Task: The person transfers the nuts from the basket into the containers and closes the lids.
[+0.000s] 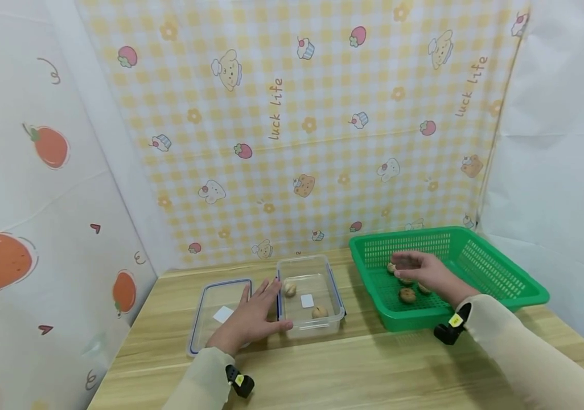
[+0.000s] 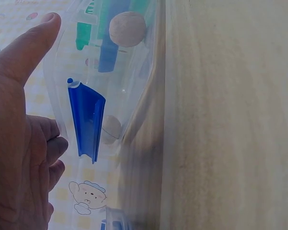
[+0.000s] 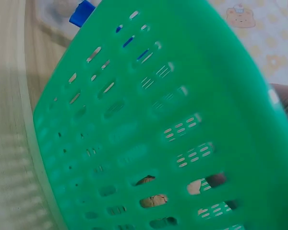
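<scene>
Against a yellow-checked cloth (image 1: 333, 134) stands a wood-grain table (image 1: 323, 370), with fruit-printed sheeting (image 1: 10, 188) to the left and a plain white sheet (image 1: 558, 142) to the right. The left hand (image 1: 251, 319), fingers straight and spread, holding nothing, lies at the left side of a clear container (image 1: 317, 329) with two walnuts (image 1: 320, 312) inside, beside a blue-edged lid (image 1: 212, 299). The right hand (image 1: 427, 273) reaches over more walnuts (image 1: 407, 295) inside a green basket (image 1: 410, 320), fingers loosely curved, thumb apart, grasping nothing visible; whether its fingertips touch one cannot be told.
</scene>
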Demonstrator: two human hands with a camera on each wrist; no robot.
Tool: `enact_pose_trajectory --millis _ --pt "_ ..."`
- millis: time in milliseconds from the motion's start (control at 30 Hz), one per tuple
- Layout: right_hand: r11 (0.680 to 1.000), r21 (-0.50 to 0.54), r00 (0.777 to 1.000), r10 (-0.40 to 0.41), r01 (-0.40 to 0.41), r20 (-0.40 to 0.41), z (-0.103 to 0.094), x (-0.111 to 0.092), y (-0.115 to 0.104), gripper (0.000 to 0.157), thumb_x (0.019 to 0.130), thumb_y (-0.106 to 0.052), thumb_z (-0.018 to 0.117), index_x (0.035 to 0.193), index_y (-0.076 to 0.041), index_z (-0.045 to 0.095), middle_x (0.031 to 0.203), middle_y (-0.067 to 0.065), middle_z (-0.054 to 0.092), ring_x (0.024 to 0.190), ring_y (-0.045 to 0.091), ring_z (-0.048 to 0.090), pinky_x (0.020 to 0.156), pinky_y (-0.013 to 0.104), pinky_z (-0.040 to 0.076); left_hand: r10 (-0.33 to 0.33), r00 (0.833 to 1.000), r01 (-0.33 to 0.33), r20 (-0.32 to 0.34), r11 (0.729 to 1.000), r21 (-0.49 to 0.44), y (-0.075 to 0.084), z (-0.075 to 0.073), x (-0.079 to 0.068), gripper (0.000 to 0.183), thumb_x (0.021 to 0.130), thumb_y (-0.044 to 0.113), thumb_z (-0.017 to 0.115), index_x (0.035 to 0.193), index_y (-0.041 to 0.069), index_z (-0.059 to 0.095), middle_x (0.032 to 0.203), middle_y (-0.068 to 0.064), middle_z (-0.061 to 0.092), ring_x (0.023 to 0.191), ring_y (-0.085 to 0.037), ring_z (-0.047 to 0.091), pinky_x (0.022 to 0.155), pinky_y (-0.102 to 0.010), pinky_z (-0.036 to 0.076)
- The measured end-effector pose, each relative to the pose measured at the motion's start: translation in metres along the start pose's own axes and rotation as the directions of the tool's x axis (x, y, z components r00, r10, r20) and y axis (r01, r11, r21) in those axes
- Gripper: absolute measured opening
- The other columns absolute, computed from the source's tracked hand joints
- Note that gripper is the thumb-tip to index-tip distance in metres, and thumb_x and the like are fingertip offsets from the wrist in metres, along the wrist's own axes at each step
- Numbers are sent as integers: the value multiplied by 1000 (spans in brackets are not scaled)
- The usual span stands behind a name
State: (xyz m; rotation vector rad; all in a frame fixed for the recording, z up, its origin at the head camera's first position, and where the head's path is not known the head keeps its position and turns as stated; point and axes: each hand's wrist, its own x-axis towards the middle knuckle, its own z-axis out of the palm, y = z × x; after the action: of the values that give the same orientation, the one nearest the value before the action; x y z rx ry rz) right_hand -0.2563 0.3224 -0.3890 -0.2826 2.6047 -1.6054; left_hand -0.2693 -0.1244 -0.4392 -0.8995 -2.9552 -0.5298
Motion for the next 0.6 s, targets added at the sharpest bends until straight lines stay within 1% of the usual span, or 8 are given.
enact_pose_trajectory --millis 100,233,367,467,600 --pt "1000 -6 1000 6 -6 11 1 2 2 69 98 -32 68 151 2 41 149 29 45 136 44 46 106 58 45 6 1000 -6 -5 1000 -3 -1 1 0 104 88 73 58 163 11 20 167 -5 23 155 -30 16 121 -62 -4" --pt "1000 -21 1000 7 -7 28 3 3 3 65 99 -27 68 150 4 42 147 30 48 133 44 49 104 57 47 5 1000 -5 -2 1000 -2 -1 2 0 104 88 73 58 163 12 19 167 -5 23 155 -30 16 121 -62 -4" --pt "999 -34 999 14 -12 46 4 3 4 65 98 -24 68 149 6 42 146 30 49 131 44 51 101 53 50 4 1000 -4 3 1000 2 -1 2 0 104 88 73 57 163 12 18 167 -4 22 155 -30 15 121 -61 -4" --pt "999 -49 998 25 -22 57 4 3 5 65 98 -24 69 149 7 42 146 29 49 131 44 51 99 51 52 5 1000 -5 6 1000 4 -1 2 0 104 88 74 56 163 13 18 167 -4 21 155 -29 14 121 -61 -4" --pt "997 -70 998 40 -37 54 5 4 8 62 98 -24 69 147 6 45 145 29 50 128 43 54 93 49 55 6 1000 -6 7 1000 8 -1 1 0 104 89 74 56 164 14 16 168 -4 21 155 -28 14 121 -61 -4"
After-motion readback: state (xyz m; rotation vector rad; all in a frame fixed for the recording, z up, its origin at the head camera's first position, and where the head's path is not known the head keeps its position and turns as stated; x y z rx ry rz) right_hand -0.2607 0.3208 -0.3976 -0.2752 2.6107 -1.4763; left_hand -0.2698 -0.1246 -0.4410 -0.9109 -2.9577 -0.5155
